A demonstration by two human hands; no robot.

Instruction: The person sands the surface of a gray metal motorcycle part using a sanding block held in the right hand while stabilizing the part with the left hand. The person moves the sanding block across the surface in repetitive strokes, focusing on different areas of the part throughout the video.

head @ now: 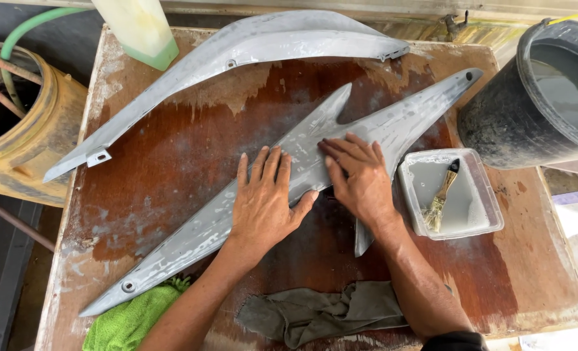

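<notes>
A long grey pointed panel [406, 117] lies diagonally across the wet brown wooden table [172, 162]. My left hand [263, 198] rests flat on its middle, fingers spread. My right hand [360, 179] presses on the panel just to the right, fingers pointing left; something dark shows under the fingertips, but I cannot tell what. A second grey curved panel [250, 45] lies further back, untouched.
A clear plastic tub [477, 218] of cloudy liquid with a paintbrush [442, 198] sits to the right. A black bucket [529, 97] of water stands at back right. A green cloth [133, 318] and a grey rag [321, 312] lie at the front edge. A yellow drum [35, 136] stands left.
</notes>
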